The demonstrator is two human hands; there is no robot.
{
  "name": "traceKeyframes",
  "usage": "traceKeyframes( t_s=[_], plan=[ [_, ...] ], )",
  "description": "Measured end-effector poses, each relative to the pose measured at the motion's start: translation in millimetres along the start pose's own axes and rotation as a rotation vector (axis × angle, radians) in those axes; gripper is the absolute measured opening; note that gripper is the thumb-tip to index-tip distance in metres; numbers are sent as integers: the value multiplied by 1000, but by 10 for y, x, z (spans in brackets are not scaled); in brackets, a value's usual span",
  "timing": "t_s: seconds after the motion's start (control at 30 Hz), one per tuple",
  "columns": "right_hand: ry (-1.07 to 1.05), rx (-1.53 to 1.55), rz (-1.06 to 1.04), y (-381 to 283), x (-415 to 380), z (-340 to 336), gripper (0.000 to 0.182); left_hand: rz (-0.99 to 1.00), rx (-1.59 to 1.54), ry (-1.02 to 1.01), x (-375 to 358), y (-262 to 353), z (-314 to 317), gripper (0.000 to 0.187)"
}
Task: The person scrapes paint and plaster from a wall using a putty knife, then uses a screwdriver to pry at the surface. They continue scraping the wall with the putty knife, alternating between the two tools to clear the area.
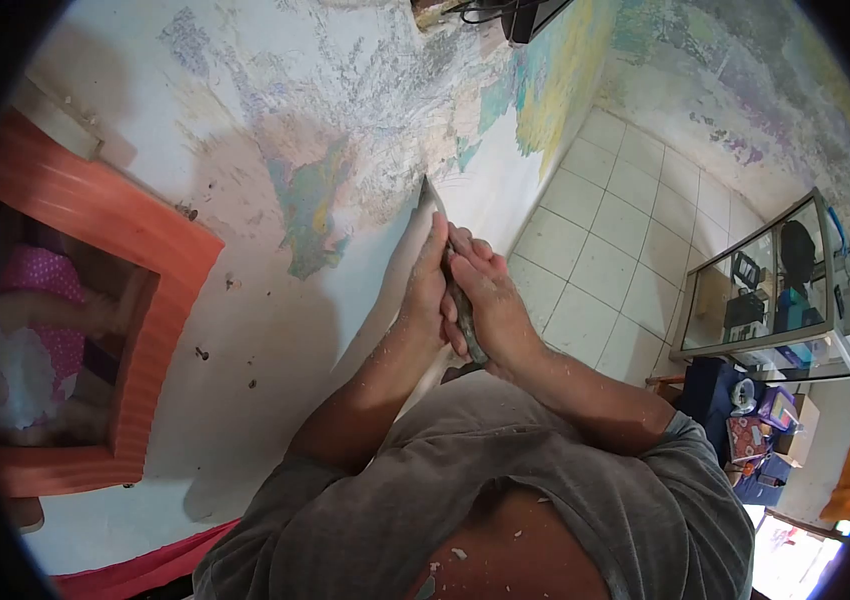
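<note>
Both hands are closed around one scraper (428, 192), whose thin metal blade points away from me with its tip at the wall. My left hand (427, 285) lies along the left side of the dark, worn handle (464, 318), the forefinger stretched toward the blade. From the right, my right hand (488, 295) wraps the same handle, and the butt sticks out below the palms. Around the blade tip the wall (375, 150) is patchy, with peeled white, pink and green paint. Pale flakes cling to my forearms and shirt (505, 430).
A picture in a wavy orange frame (170, 270) hangs at left, with screws or plugs in the wall beside it. White floor tiles (585, 245) stretch to the right. A glass display case (760, 280) stands there, with boxes and bags (750, 430) below it.
</note>
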State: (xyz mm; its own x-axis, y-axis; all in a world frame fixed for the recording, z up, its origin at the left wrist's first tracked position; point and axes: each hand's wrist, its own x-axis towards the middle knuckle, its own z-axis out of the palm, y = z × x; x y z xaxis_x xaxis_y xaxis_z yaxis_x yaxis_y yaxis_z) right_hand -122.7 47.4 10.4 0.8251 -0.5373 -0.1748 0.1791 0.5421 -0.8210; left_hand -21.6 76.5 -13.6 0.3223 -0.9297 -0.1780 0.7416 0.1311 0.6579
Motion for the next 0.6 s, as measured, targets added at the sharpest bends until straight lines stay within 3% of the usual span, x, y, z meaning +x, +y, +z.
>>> traceKeyframes(
  t_s=[0.1,0.43,0.5,0.6],
  plan=[
    [-27,-69,-47,93,73,-14,51,-48,-40,72,60,46,-56,51],
    [-41,12,-54,86,68,-17,50,-28,-7,10,76,26,-62,49],
    [-46,22,-62,86,-11,39,50,-49,1,121,21,33,-29,52],
    [-45,29,-39,25,-28,109,50,4,106,128,41,77,-41,52]
  ],
)
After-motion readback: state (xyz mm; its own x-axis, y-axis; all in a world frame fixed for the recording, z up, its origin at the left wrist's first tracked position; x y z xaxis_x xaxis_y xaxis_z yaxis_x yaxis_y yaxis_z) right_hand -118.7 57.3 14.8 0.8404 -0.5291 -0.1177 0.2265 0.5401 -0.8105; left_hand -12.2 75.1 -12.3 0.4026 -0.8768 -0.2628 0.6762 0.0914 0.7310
